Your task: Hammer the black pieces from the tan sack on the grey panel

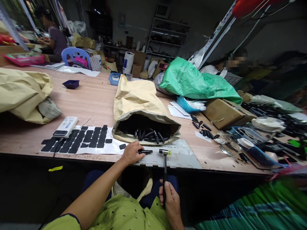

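My left hand [131, 152] is closed on one end of a black pen-like tube [145, 151], which lies level just over the grey mat [172, 158] at the table's front edge. In my right hand [169, 199] is the black handle of a small hammer [165, 153]. Its head, with a yellow-green face on one side, is over the mat, a short gap to the right of the tube. Behind both hands lies an open tan sack [141, 99] with several black tubular pieces [153, 134] in its mouth.
To the left are black stickers [96, 137] on a white sheet and a white electronic device [66, 126]. A carton [226, 112], green sack [192, 80] and loose black pieces [206, 130] lie right. An open sack [134, 182] is at my lap. Two people sit beyond.
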Tool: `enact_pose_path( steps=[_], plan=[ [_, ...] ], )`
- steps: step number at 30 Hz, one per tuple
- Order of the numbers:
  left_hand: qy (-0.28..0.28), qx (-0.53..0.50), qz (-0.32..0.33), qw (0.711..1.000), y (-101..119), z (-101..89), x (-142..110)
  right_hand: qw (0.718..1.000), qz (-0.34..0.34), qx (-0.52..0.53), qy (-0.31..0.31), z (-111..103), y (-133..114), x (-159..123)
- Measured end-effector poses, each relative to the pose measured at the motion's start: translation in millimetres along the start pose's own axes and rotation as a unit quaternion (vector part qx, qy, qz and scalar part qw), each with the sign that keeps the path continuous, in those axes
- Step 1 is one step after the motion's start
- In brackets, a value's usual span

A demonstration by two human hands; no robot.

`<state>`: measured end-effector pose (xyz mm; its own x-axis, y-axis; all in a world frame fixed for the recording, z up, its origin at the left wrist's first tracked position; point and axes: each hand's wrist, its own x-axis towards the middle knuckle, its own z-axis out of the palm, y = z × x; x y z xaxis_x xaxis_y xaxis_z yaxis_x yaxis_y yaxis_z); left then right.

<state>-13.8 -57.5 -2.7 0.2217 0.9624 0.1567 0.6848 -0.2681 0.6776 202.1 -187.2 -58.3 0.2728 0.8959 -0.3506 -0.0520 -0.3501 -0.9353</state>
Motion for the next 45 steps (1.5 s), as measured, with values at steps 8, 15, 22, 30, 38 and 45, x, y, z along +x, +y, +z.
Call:
enact_pose_path(
  steps=[8, 15, 22, 30, 38, 45],
  plan=[
    [0.003, -0.028, 0.022, 0.999, 14, -9.3, -24, 0.998, 0.02, 0.045, -0.04, -6, -1, 2],
    [0.024, 0.048, 0.097, 0.994, 10, 8.2, -93, 0.998, 0.015, 0.05, -0.041, -5, 4, 4],
    [0.077, 0.095, 0.146, 0.982, 8, 25.0, -109, 0.997, 0.011, 0.052, -0.054, -7, 11, 7],
    [0.252, 0.13, -0.079, 0.956, 0, -29.5, -15, 0.997, 0.009, 0.063, -0.052, -6, 13, 10],
    [0.196, 0.274, -0.176, 0.925, -23, -58.0, 33, 0.997, 0.0, 0.065, -0.052, -4, 15, 12],
    [0.162, 0.246, -0.18, 0.938, -26, -57.5, 25, 0.996, -0.001, 0.069, -0.057, -4, 14, 11]
  ],
)
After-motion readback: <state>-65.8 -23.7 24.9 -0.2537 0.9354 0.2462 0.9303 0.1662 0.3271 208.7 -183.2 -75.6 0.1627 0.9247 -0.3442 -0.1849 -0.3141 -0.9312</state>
